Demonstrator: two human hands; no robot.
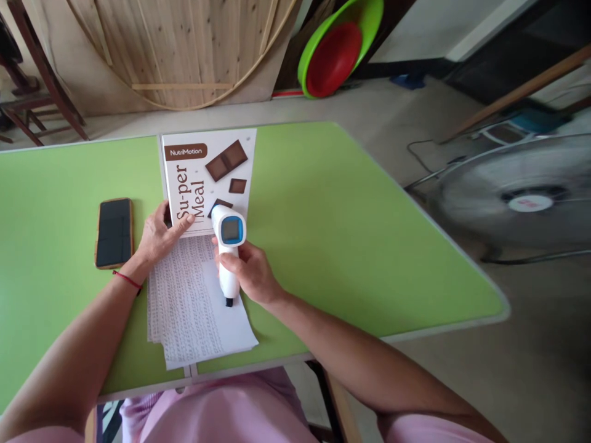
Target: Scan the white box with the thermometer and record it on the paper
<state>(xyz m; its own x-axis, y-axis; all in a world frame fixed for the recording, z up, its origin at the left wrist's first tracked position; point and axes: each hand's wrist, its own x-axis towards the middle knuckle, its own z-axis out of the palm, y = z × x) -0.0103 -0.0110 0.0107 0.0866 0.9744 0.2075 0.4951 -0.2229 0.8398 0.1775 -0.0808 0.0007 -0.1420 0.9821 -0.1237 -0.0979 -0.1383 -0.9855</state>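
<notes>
My left hand point(159, 234) grips the lower left corner of a white box point(231, 144) printed "NutriMotion Su-per Meal" with chocolate pieces on it; the thumb lies on its front. In my right hand point(253, 271) is a white infrared thermometer point(228, 271) with a blue-rimmed screen, its handle wrapped by my fingers. It is held upright, its head overlapping the box's lower right part in view. Beneath both hands lie handwritten paper sheets point(189, 307) on the green table. A black-screened phone point(114, 234) in an orange-brown case rests just left of my left hand.
The green table point(323, 246) has a seam near the box and an angled right edge. A standing fan point(526, 200) is on the right. Green and red basins point(335, 58) lean beyond the table, beside a round wooden tabletop point(184, 49). A wooden chair point(41, 92) stands far left.
</notes>
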